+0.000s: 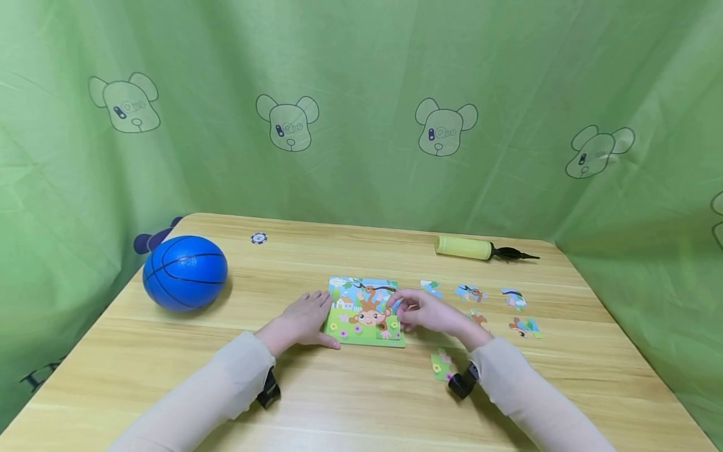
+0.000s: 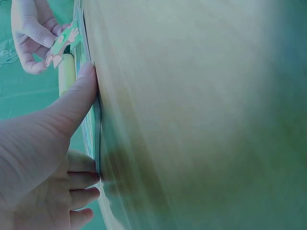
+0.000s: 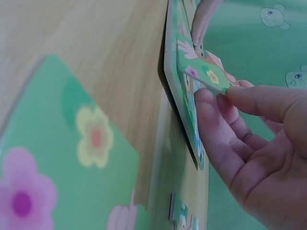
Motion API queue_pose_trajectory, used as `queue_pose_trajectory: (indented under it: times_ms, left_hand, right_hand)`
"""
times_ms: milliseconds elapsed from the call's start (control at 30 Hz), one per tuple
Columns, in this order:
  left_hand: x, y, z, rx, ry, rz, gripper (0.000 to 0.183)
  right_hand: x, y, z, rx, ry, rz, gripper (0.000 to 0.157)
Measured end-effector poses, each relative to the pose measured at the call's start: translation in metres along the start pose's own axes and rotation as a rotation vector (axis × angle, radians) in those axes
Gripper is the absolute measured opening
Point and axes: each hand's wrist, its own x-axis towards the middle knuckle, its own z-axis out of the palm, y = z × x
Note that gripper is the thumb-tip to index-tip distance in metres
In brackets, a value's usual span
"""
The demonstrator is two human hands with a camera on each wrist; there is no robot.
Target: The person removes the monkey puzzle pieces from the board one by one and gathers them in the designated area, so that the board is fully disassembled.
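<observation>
A puzzle board (image 1: 346, 338) with a monkey picture lies in the middle of the table. My left hand (image 1: 305, 319) rests along its left side with fingers extended; in the left wrist view the thumb (image 2: 79, 98) touches the board's edge. The right hand (image 1: 426, 312) pinches a puzzle piece (image 3: 207, 70), green with small flowers, between thumb and fingertips. That piece is tilted over the board's lower right corner, its lower edge at or close to the surface; whether it sits in place I cannot tell.
Several loose puzzle pieces (image 1: 515, 298) lie right of the board. A flowered piece (image 1: 439, 365) lies near the right wrist. A blue basketball (image 1: 185, 273) stands at left, a poker chip (image 1: 258, 238) behind it. A yellow hand pump (image 1: 464, 247) lies at the back right.
</observation>
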Motion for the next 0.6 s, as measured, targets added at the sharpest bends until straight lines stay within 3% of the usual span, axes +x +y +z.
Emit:
queue_pose_trajectory:
  times_ms: [200, 600]
  left_hand:
    - [0.000, 0.000, 0.001, -0.012, -0.001, -0.004, 0.103]
    - [0.000, -0.001, 0.002, -0.028, 0.003, 0.000, 0.102]
  right_hand:
    - [-0.014, 0.003, -0.010, 0.097, 0.040, 0.038, 0.027]
    - [-0.066, 0.014, -0.049, 0.059, 0.176, 0.108, 0.029]
